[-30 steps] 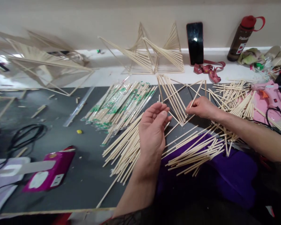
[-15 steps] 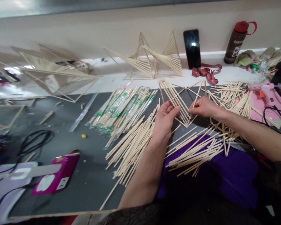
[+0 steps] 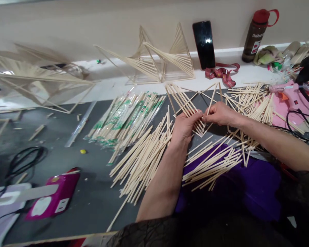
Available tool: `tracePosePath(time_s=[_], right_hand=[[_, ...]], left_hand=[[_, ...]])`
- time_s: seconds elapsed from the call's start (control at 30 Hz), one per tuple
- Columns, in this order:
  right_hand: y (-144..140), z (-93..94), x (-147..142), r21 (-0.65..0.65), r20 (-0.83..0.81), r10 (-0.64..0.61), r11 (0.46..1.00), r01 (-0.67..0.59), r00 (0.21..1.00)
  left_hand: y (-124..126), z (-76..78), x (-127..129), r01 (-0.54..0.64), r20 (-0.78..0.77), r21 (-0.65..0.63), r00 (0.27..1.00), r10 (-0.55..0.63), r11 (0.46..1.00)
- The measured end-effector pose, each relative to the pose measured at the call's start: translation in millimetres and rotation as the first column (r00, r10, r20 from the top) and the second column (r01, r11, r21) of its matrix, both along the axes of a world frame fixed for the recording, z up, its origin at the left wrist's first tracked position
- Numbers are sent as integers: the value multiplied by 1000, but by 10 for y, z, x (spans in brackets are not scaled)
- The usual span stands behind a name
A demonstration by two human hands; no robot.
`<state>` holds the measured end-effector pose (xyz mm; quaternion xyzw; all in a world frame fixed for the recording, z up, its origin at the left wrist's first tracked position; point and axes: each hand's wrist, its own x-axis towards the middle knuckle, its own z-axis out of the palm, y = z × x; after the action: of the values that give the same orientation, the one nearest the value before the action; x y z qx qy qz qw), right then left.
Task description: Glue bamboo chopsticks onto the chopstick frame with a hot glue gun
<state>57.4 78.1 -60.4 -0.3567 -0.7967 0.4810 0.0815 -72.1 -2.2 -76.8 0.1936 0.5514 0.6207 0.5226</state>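
A small frame of thin wooden sticks [image 3: 183,99], with a row of slanting parallel sticks, stands at the centre right of the table. My left hand [image 3: 186,125] is closed on its lower left part, thumb lying across the parallel sticks. Close beside the thumb, my right hand [image 3: 219,113] pinches at the lower end of a slanted stick of the same frame. The two sets of fingertips almost meet, and what lies between them is partly hidden. Loose sticks [image 3: 141,164] are heaped left of my left forearm, and more sticks [image 3: 213,168] lie on purple cloth [image 3: 257,185] in front of me.
Plastic-wrapped stick packs [image 3: 128,116] lie left of the frame. Finished stick models [image 3: 167,61] stand along the wall beside a phone [image 3: 204,44] and a bottle [image 3: 256,36]. A pink glue gun [image 3: 289,97] with its cable is at right; a magenta box [image 3: 54,195] lies at left.
My left thumb and fingers have moved right along the frame, toward my right fingertips. My right hand has shifted slightly. The whole view has turned a little, so things appear farther left and up.
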Motion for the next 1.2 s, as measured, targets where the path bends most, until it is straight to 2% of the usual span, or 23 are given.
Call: tracePosePath(time_s=[0.2,0.4,0.6,0.73,0.87,0.93,1.0,1.07,1.1,1.13,1.2], right_hand=[[1,-15,3,-82,-59,-2,997,-2,998],[-60,146,155,-107,20,5,994,-3,1000],[-180,346,584,-80,80,-26,996,32,996],[-318,374,904,-52,51,3,999,0,999],[-447,368,1219,-41,96,16,999,-12,995],[-470,380,1390,-52,116,-44,997,50,992],[-434,386,1588,-20,117,-167,985,171,979],[-321,359,1820,112,108,-339,938,328,934],[-235,328,1943,220,96,-435,886,407,895],[-133,285,2067,330,95,-538,811,484,838],[103,175,2287,590,91,-719,596,545,689]], left_hand=[[-13,-38,-29,2,3,-16,1000,-2,1000],[-18,-70,-39,11,6,-26,1000,-11,1000],[-31,-64,-46,31,-22,-50,999,-33,998],[-21,-62,-55,18,-47,-64,999,-21,998],[3,-45,-66,-4,-73,-118,997,-4,993],[12,-24,-65,-9,-62,-136,998,1,991],[13,3,-58,-4,-52,-147,999,-3,989],[10,27,-49,-3,-48,-156,999,-4,988],[9,35,-45,-5,-47,-159,999,-2,987],[8,41,-43,-7,-46,-162,999,0,987],[8,44,-41,-8,-42,-163,999,2,987]])
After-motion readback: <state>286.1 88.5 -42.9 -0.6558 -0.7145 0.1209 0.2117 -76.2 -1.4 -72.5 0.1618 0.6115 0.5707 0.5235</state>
